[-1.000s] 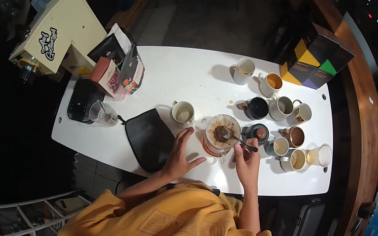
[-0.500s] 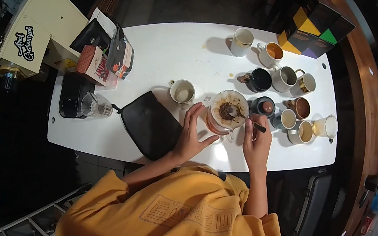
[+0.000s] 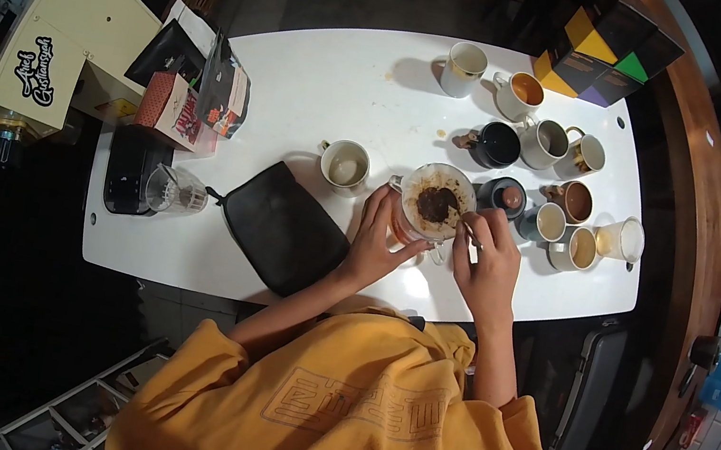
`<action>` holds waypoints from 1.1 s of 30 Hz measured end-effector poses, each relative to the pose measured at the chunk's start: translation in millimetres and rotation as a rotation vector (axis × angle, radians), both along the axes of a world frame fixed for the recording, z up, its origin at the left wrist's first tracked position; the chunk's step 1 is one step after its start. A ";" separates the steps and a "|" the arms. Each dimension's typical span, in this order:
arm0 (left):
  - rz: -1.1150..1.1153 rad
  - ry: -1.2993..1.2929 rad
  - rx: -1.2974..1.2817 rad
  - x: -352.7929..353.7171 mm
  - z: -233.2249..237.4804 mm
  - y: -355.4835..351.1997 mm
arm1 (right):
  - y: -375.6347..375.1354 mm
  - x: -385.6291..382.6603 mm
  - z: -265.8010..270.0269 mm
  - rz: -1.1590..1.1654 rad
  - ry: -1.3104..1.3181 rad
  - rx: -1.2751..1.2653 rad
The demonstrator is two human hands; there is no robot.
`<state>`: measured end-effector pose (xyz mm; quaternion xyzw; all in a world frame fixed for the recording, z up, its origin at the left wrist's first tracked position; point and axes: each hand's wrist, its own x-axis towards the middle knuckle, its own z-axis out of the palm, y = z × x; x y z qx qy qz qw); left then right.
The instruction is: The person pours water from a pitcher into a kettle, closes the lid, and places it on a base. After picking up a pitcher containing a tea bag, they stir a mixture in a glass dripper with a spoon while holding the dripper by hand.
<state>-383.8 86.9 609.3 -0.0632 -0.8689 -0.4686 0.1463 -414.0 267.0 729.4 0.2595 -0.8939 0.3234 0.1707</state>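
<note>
A coffee dripper point(image 3: 427, 177) lined with a stained paper filter sits on a glass server point(image 3: 403, 227) at the front of the table. Dark wet coffee grounds point(image 3: 437, 206) lie in the filter. My left hand point(image 3: 379, 246) curves around the near left side of the server, thumb in front and fingers along its left. My right hand point(image 3: 490, 265) pinches a spoon point(image 3: 472, 234) at the dripper's right rim; most of its handle is hidden by the fingers. A pale mug point(image 3: 345, 167) stands left of the dripper.
Several mugs point(image 3: 545, 144) crowd the right side of the white table point(image 3: 307, 90). On the left are a black pouch point(image 3: 283, 229), a clear glass cup point(image 3: 176, 191), coffee bags point(image 3: 225, 95) and a cream grinder point(image 3: 61, 37). Dark boxes point(image 3: 603, 51) stand at the back right.
My left hand has closed in from beside the server to around it. My right hand has drawn the spoon from the middle of the grounds toward the dripper's right rim. The view has shifted slightly.
</note>
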 end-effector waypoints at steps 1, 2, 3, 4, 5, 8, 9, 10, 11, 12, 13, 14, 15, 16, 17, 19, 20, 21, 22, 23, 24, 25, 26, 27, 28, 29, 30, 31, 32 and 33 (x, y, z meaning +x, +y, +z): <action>-0.001 -0.008 0.003 1.0 -0.7 0.6 | -0.7 -0.1 -1.8 -0.027 -0.045 -0.038; 0.002 -0.014 0.002 1.1 -3.7 1.1 | -0.4 0.1 -3.5 -0.055 -0.090 -0.077; -0.036 -0.019 0.009 -1.3 -6.5 0.6 | 0.0 -0.3 -5.4 -0.051 -0.094 -0.079; -0.074 -0.023 0.015 -2.8 -8.7 -0.4 | 0.0 -0.7 -7.4 -0.056 -0.109 -0.111; -0.072 -0.024 0.011 -2.8 -10.5 -1.0 | -0.2 -2.1 -8.6 -0.061 -0.121 -0.143; -0.073 -0.087 -0.015 -0.8 -11.3 1.3 | -3.3 -1.8 -6.3 -0.075 -0.155 -0.184; -0.070 -0.078 0.006 -1.0 -10.7 2.6 | -3.0 -1.4 -4.0 -0.079 -0.160 -0.184; -0.066 -0.067 0.028 -1.8 -10.0 3.7 | -2.8 -1.7 -0.8 -0.074 -0.141 -0.216; -0.067 -0.070 0.030 -3.0 -9.0 4.3 | -2.8 -2.7 1.0 -0.068 -0.122 -0.248; -0.068 -0.047 -0.012 -3.6 -8.2 4.8 | -2.3 -3.2 0.9 -0.067 -0.127 -0.247; -0.068 -0.025 -0.054 -3.4 -8.3 5.0 | -1.9 -3.7 0.1 -0.066 -0.131 -0.311; -0.067 -0.031 -0.055 -2.8 -9.1 5.2 | -1.2 -4.0 -0.9 -0.067 -0.136 -0.374; -0.055 -0.041 -0.055 -2.9 -9.8 5.7 | 1.9 -5.9 -4.4 -0.062 -0.161 -0.373; -0.045 -0.047 -0.055 -3.9 -10.4 6.4 | 1.6 -6.3 -7.4 -0.064 -0.162 -0.373; -0.049 -0.046 -0.054 -4.8 -11.2 6.3 | 0.0 -6.3 -10.4 -0.105 -0.249 -0.426; -0.042 -0.003 -0.086 -4.4 -14.1 4.9 | -0.1 -7.6 -18.9 -0.173 -0.316 -0.459; -0.045 -0.005 -0.082 -3.7 -16.7 3.9 | -0.1 -7.0 -18.4 -0.177 -0.317 -0.456; -0.048 -0.004 -0.084 -4.1 -17.8 2.5 | -0.9 -6.5 -17.6 -0.216 -0.393 -0.496; -0.050 -0.002 -0.087 -4.5 -18.7 2.5 | -0.1 -6.1 -17.0 -0.255 -0.468 -0.538; -0.051 0.007 -0.057 -4.9 -19.7 3.8 | 2.4 -5.4 -20.7 -0.241 -0.541 -0.602; -0.054 0.008 -0.057 -5.0 -18.1 4.5 | 4.7 -4.9 -26.0 -0.244 -0.540 -0.604; -0.058 0.025 -0.050 -5.1 -16.5 4.8 | 7.0 -4.4 -32.1 -0.237 -0.591 -0.658; -0.060 0.043 -0.044 -5.4 -15.7 4.9 | 9.1 -4.2 -36.9 -0.229 -0.641 -0.712; -0.062 0.045 -0.045 -5.9 -15.8 4.4 | 10.5 -3.7 -40.4 -0.229 -0.639 -0.713; -0.070 0.053 -0.037 -6.1 -16.2 3.7 | 11.8 -2.5 -43.2 -0.217 -0.636 -0.720; -0.077 0.062 -0.030 -6.6 -16.9 3.8 | 13.8 -1.2 -44.3 -0.205 -0.633 -0.727; -0.077 0.064 -0.029 -6.2 -18.5 4.8 | 17.9 1.3 -41.2 -0.204 -0.632 -0.726; -0.073 0.059 -0.009 -5.4 -19.7 4.9 | 23.5 5.6 -35.8 -0.238 -0.687 -0.721; -0.069 0.056 0.009 -5.5 -20.7 4.0 | 30.3 10.2 -33.3 -0.272 -0.741 -0.717; -0.069 0.060 0.007 -6.7 -19.8 3.3 | 44.2 15.5 -35.1 -0.297 -0.716 -0.662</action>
